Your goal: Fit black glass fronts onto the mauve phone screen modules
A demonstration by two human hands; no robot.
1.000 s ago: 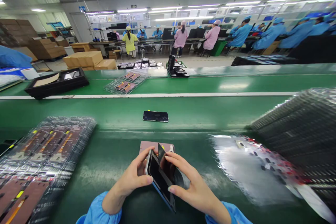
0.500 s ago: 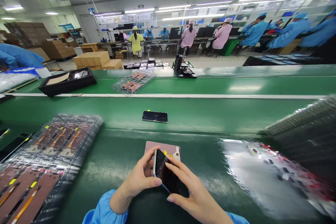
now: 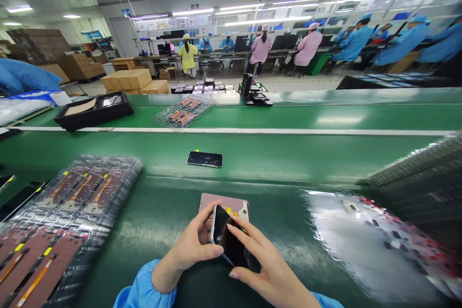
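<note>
A smartphone with a dark glossy screen is tilted up between my two hands near the front of the bench. My left hand grips its left edge, thumb in front and fingers behind. Across the screen and lower right edge lie the fingers and thumb of my right hand. Just behind the phone, a pinkish-brown screen panel with yellow tabs and a pale corner piece rests on the green surface, partly hidden by the hands and phone.
Another phone lies on the green conveyor belt. To the left sits a clear tray of brown panels with orange flex cables. At right are a blurred plastic bag and stacked clear trays. Co-workers sit and stand far behind.
The phone on the belt has shifted a little to the left. Both hands keep nearly the same hold on the tilted phone.
</note>
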